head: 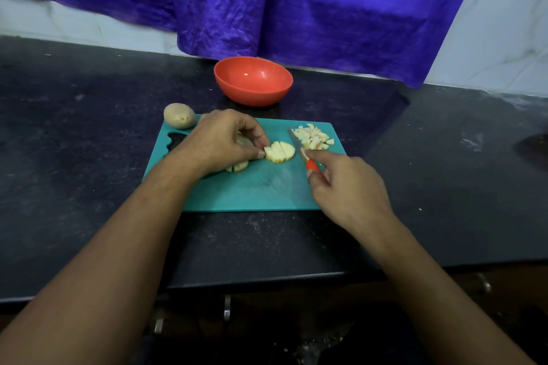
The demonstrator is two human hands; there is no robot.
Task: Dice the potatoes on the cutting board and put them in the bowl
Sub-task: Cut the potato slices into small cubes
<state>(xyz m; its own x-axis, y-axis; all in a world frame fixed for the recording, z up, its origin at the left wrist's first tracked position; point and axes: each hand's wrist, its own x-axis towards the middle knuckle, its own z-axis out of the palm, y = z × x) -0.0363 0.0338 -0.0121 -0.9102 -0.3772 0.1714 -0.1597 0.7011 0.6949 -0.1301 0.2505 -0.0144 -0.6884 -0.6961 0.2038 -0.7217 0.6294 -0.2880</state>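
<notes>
Left grip [219, 142] pinching; right grip [347, 184] clasped, forefinger extended.

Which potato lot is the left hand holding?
The sliced potato piece mid-board; the left hand pinches its left edge. The diced pile beside the knife and the whole potato at the far-left corner are not held.

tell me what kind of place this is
Probably a home kitchen: a dark speckled stone counter against a white tiled wall, a teal plastic cutting board with diced potato pieces, and a round orange bowl.
</notes>
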